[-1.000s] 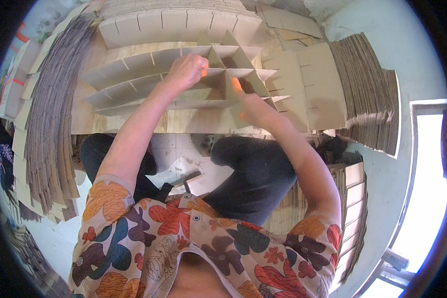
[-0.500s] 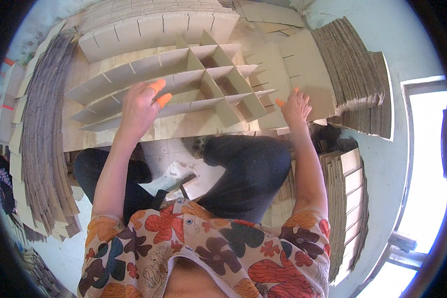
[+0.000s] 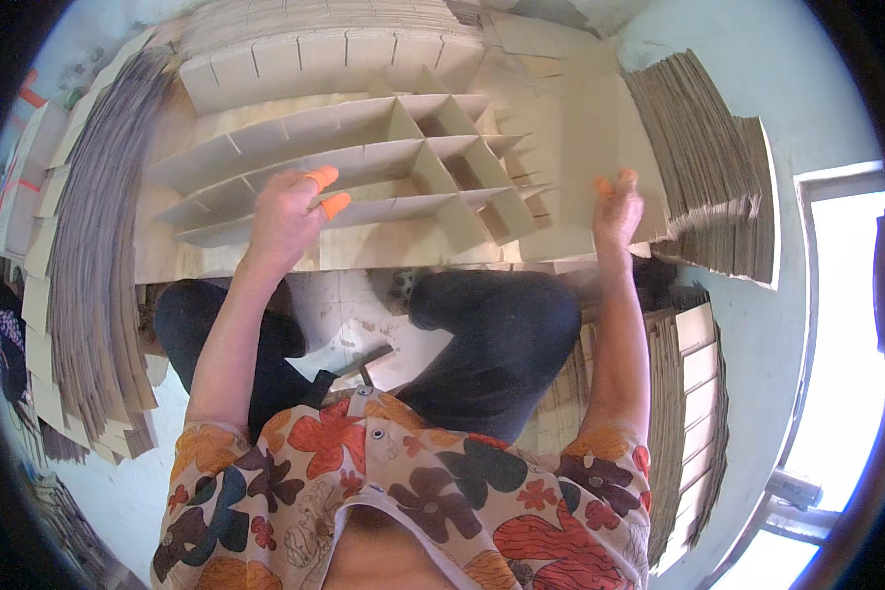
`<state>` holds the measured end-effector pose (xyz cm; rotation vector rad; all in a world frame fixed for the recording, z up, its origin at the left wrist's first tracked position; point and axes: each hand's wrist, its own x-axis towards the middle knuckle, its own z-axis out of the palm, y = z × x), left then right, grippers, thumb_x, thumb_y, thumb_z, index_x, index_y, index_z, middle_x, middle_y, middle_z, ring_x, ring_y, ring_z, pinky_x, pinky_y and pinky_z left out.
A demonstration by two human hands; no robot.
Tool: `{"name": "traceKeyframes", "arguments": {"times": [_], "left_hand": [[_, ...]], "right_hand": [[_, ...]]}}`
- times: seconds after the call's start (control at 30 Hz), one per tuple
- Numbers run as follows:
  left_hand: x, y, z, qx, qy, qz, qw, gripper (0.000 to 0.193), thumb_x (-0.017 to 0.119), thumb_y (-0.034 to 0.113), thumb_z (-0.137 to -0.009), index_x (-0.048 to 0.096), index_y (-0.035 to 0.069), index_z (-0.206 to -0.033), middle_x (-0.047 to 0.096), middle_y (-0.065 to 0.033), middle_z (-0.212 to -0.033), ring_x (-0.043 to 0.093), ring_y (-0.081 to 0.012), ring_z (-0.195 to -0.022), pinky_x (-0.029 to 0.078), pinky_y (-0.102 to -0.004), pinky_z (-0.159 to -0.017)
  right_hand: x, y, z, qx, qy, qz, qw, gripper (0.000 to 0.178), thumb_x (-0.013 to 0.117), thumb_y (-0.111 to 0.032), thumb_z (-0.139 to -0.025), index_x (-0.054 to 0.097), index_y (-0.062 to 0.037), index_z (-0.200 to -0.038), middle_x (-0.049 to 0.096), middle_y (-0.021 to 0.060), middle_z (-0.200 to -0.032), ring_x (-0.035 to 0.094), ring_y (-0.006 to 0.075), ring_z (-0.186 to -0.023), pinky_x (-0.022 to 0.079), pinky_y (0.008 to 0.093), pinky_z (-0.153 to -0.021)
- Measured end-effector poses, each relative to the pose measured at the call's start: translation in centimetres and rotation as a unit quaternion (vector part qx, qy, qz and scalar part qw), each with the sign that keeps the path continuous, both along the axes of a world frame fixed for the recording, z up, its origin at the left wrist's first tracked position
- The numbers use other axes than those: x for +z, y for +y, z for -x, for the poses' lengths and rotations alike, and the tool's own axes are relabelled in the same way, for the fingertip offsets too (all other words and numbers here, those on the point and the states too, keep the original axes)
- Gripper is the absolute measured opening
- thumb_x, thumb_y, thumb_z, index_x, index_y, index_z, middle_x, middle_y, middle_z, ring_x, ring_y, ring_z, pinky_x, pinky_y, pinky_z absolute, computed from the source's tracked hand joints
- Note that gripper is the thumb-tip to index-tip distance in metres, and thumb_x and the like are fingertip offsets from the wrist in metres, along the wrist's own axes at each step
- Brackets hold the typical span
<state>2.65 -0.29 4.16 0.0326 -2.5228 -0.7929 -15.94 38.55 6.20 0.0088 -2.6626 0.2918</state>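
Observation:
Standing on the work table is a cardboard partition grid (image 3: pixel 452 162), made of long slotted strips crossed by short ones at its right end. My left hand (image 3: pixel 290 211) is over the long strips at their left part, with orange covers on thumb and forefinger. Those two fingertips are apart; the other fingers are curled and partly hidden. To the right of the grid, my right hand (image 3: pixel 619 211), also with orange-covered fingertips, pinches a cardboard piece (image 3: pixel 590 118) that is smeared by motion. Flat slotted cardboard lies beneath and around it.
A row of slotted cardboard strips (image 3: pixel 334 64) stands along the far side. Tall cardboard stacks rise at the left (image 3: pixel 108 226) and right (image 3: pixel 698 147). Another cardboard stack (image 3: pixel 664 393) sits low beside my right arm. My knees are under the table's near edge (image 3: pixel 364 261).
My right hand has moved right and slightly up, closing on a cardboard piece. My left hand stays over the strips. The whole view has shifted slightly.

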Motion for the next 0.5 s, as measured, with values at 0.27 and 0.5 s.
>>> {"name": "traceKeyframes", "arguments": {"times": [0.27,0.5], "left_hand": [[-2.4,0.6,-0.1,-0.05,-0.069,0.039,0.996,0.018,0.072,0.015,-0.072,0.067,0.007,-0.087,0.061,-0.014,-0.075,0.061,-0.0321,-0.072,0.049,-0.0408,-0.063],[-3.2,1.0,0.5,-0.088,0.014,0.01,0.996,0.008,0.063,0.007,-0.072,0.064,0.007,-0.08,0.058,-0.0163,-0.067,0.059,-0.034,-0.065,0.046,-0.0433,-0.055]], "right_hand": [[10.1,-11.2,-6.8,0.337,-0.06,0.101,0.934,0.066,0.07,-0.007,-0.077,0.041,-0.0082,-0.136,0.062,0.0227,-0.078,0.06,0.0294,-0.061,0.048,0.0342,-0.057],[7.4,-16.2,-7.8,0.439,-0.143,0.13,0.877,0.064,0.068,-0.002,-0.077,0.041,-0.0044,-0.135,0.062,0.0258,-0.085,0.062,0.0344,-0.073,0.049,0.0357,-0.069]]}}
